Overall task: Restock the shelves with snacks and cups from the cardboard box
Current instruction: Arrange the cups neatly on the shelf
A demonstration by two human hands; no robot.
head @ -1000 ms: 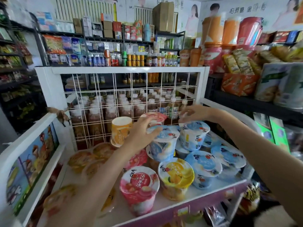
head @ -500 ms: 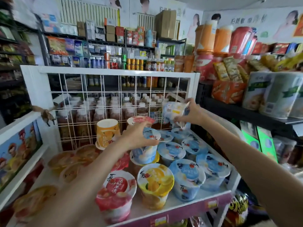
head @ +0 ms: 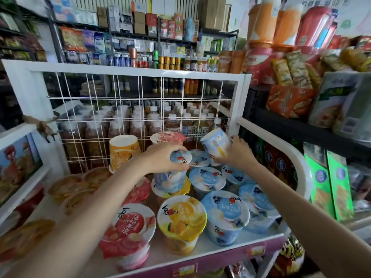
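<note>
Head view: left hand [head: 162,157] curled over the lid of a blue cup [head: 170,177], gripping it from above; that cup sits stacked on a yellow-lidded cup [head: 176,190] mid-shelf. Right hand [head: 239,153] grips a second blue cup [head: 215,143], tilted on its side, lifted above the blue cups at the back right, near the wire grid [head: 140,109]. White shelf [head: 200,251] holds red cup [head: 128,233], yellow cup [head: 181,223], more blue cups front. Bottles [head: 140,121] behind grid
</note>
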